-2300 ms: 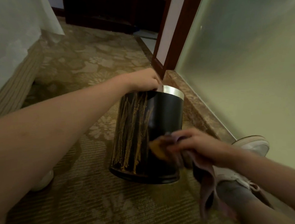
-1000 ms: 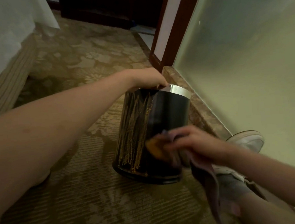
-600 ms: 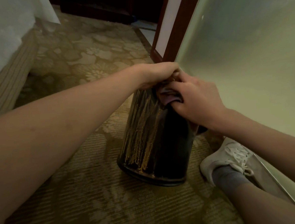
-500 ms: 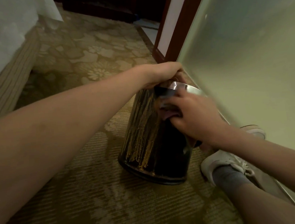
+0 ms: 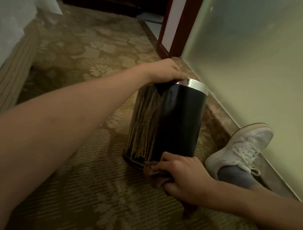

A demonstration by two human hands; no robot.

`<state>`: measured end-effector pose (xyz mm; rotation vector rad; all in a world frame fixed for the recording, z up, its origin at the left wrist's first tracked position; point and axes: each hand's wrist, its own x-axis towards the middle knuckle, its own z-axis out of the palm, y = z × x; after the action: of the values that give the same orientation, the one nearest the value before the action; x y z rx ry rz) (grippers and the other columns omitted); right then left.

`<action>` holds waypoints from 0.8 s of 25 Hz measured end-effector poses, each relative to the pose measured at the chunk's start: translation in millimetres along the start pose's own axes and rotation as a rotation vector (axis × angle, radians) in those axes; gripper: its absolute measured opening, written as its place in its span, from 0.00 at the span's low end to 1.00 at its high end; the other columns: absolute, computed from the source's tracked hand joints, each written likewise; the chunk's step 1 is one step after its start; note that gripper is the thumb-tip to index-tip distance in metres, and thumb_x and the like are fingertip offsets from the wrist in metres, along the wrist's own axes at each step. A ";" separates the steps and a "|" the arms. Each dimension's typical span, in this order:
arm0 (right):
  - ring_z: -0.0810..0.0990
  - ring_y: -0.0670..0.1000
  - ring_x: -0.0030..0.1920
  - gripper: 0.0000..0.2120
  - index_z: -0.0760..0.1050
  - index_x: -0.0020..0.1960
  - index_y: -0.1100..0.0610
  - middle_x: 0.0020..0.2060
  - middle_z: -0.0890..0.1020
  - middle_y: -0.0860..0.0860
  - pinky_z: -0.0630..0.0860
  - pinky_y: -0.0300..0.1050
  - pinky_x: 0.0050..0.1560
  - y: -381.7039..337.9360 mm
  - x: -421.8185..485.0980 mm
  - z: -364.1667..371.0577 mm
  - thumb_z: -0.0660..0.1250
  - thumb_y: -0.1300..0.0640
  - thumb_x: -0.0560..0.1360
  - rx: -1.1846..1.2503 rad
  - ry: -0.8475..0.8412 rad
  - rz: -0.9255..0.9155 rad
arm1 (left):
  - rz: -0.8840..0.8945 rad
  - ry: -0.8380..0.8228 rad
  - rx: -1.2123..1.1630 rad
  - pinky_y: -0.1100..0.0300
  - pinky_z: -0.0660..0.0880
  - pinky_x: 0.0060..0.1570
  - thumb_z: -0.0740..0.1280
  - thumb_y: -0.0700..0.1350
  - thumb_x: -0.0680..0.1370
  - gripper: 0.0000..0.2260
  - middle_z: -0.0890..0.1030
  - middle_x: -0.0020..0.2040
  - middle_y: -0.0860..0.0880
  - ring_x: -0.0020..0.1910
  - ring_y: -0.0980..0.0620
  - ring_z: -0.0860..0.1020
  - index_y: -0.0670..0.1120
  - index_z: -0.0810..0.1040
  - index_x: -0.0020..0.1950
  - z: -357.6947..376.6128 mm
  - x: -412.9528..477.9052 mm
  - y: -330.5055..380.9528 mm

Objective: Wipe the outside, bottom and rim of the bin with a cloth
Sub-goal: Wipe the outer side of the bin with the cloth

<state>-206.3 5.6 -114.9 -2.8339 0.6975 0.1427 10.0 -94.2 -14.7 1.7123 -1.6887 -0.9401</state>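
A glossy black bin with a silver rim stands tilted on the patterned carpet. My left hand grips the near side of its rim. A dull pinkish cloth is bunched in my right hand, which presses it against the bin's lower edge at the carpet. Part of the cloth hangs below my wrist. The bin's inside is hidden.
A frosted glass wall on a stone sill runs along the right. My foot in a white sneaker rests beside the bin. A dark wooden door frame stands behind, and a bed base at the left.
My right hand with the cloth has slid from the bin's rim down its side to the bottom edge. My left hand has kept hold of the rim.
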 end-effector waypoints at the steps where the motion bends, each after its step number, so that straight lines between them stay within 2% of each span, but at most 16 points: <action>1: 0.77 0.42 0.46 0.13 0.77 0.58 0.42 0.46 0.74 0.38 0.73 0.41 0.40 4.7 -0.7 -6.0 0.64 0.44 0.74 0.177 -0.086 0.045 | 0.031 0.016 0.042 0.63 0.70 0.38 0.63 0.56 0.79 0.15 0.76 0.36 0.53 0.35 0.57 0.74 0.50 0.75 0.35 3.0 2.8 -0.2; 3: 0.79 0.43 0.44 0.07 0.82 0.49 0.50 0.43 0.81 0.43 0.76 0.43 0.47 14.0 1.1 -32.0 0.70 0.52 0.72 0.711 -0.239 0.154 | 0.016 0.024 0.060 0.61 0.69 0.39 0.64 0.62 0.76 0.20 0.75 0.33 0.53 0.33 0.56 0.73 0.48 0.73 0.33 4.4 5.7 -2.6; 4: 0.80 0.45 0.43 0.05 0.83 0.46 0.53 0.42 0.83 0.46 0.76 0.42 0.47 20.2 2.8 -47.6 0.73 0.56 0.70 0.915 -0.223 0.211 | 0.006 0.052 0.066 0.60 0.69 0.39 0.64 0.64 0.75 0.21 0.74 0.32 0.54 0.32 0.56 0.73 0.47 0.73 0.33 5.9 7.1 -4.4; 6: 0.82 0.50 0.44 0.12 0.82 0.48 0.61 0.43 0.85 0.53 0.78 0.44 0.48 37.4 7.3 -78.1 0.75 0.59 0.66 1.111 -0.044 0.338 | -0.020 0.104 0.041 0.59 0.70 0.40 0.66 0.65 0.73 0.22 0.73 0.31 0.54 0.33 0.55 0.74 0.46 0.76 0.37 7.1 10.6 -9.6; 8: 0.82 0.56 0.44 0.18 0.81 0.51 0.63 0.44 0.84 0.59 0.78 0.48 0.49 52.9 10.8 -102.6 0.75 0.59 0.63 1.136 0.203 0.397 | -0.040 0.132 -0.012 0.58 0.69 0.40 0.68 0.67 0.70 0.24 0.70 0.30 0.52 0.30 0.54 0.71 0.47 0.71 0.31 4.9 8.9 -13.0; 10: 0.81 0.58 0.42 0.11 0.83 0.48 0.60 0.41 0.84 0.59 0.76 0.51 0.50 62.2 17.5 -116.6 0.73 0.58 0.66 1.029 0.399 0.370 | -0.065 0.162 -0.049 0.60 0.68 0.36 0.69 0.67 0.69 0.25 0.67 0.27 0.52 0.26 0.54 0.67 0.49 0.65 0.27 -2.0 6.8 -19.2; 12: 0.83 0.55 0.44 0.06 0.84 0.48 0.55 0.41 0.85 0.56 0.75 0.47 0.50 66.9 25.3 -122.2 0.72 0.59 0.71 0.806 0.479 0.266 | -0.098 0.206 -0.031 0.61 0.65 0.32 0.69 0.66 0.69 0.26 0.66 0.26 0.52 0.25 0.54 0.65 0.49 0.63 0.26 -7.5 6.1 -18.9; 14: 0.82 0.50 0.45 0.09 0.84 0.52 0.52 0.41 0.84 0.52 0.75 0.44 0.47 68.3 32.2 -116.4 0.71 0.53 0.72 0.481 0.507 0.122 | -0.127 0.251 0.046 0.60 0.61 0.29 0.69 0.65 0.70 0.26 0.64 0.25 0.52 0.24 0.54 0.63 0.49 0.62 0.26 -8.7 6.3 -14.1; 15: 0.81 0.49 0.45 0.12 0.83 0.54 0.50 0.43 0.83 0.50 0.74 0.46 0.46 68.0 36.2 -109.8 0.70 0.49 0.72 0.313 0.517 0.074 | -0.139 0.277 0.096 0.59 0.61 0.28 0.70 0.65 0.70 0.24 0.65 0.26 0.51 0.25 0.53 0.64 0.49 0.66 0.27 -8.9 7.7 -13.4; 16: 0.80 0.49 0.46 0.14 0.82 0.56 0.48 0.44 0.82 0.48 0.74 0.48 0.45 65.3 41.0 -104.6 0.68 0.47 0.72 0.183 0.528 0.047 | -0.153 0.303 0.119 0.58 0.64 0.29 0.70 0.65 0.69 0.22 0.69 0.28 0.49 0.27 0.52 0.68 0.47 0.73 0.31 -9.0 8.2 -13.0; 17: 0.79 0.49 0.46 0.16 0.81 0.58 0.47 0.45 0.80 0.47 0.74 0.49 0.44 62.8 47.4 -102.1 0.67 0.46 0.72 0.104 0.543 0.043 | -0.169 0.318 0.124 0.56 0.70 0.34 0.70 0.65 0.69 0.25 0.76 0.34 0.46 0.34 0.50 0.75 0.42 0.79 0.43 -10.7 10.0 -15.0; 18: 0.77 0.49 0.46 0.16 0.80 0.59 0.47 0.46 0.79 0.47 0.73 0.48 0.42 60.9 55.4 -102.6 0.66 0.45 0.73 0.059 0.569 0.054 | -0.181 0.321 0.131 0.55 0.74 0.40 0.70 0.65 0.70 0.30 0.80 0.43 0.43 0.42 0.47 0.78 0.37 0.79 0.51 -12.7 9.4 -15.2; 19: 0.76 0.49 0.45 0.17 0.79 0.59 0.47 0.46 0.77 0.47 0.70 0.46 0.40 59.7 64.5 -106.0 0.65 0.45 0.73 0.017 0.601 0.076 | -0.190 0.303 0.108 0.55 0.75 0.43 0.69 0.63 0.72 0.29 0.80 0.48 0.43 0.46 0.47 0.79 0.37 0.78 0.55 -14.9 9.6 -14.9; 20: 0.74 0.48 0.44 0.16 0.79 0.59 0.47 0.46 0.76 0.47 0.68 0.44 0.38 58.4 73.8 -111.1 0.64 0.45 0.74 -0.023 0.632 0.109 | -0.182 0.276 0.077 0.60 0.74 0.38 0.68 0.58 0.75 0.21 0.78 0.46 0.45 0.44 0.49 0.78 0.40 0.78 0.52 -17.3 8.6 -12.8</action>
<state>-163.9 -103.8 -28.7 -2.8551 0.9650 -0.7604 31.3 -103.5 -15.2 1.9721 -1.4243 -0.6857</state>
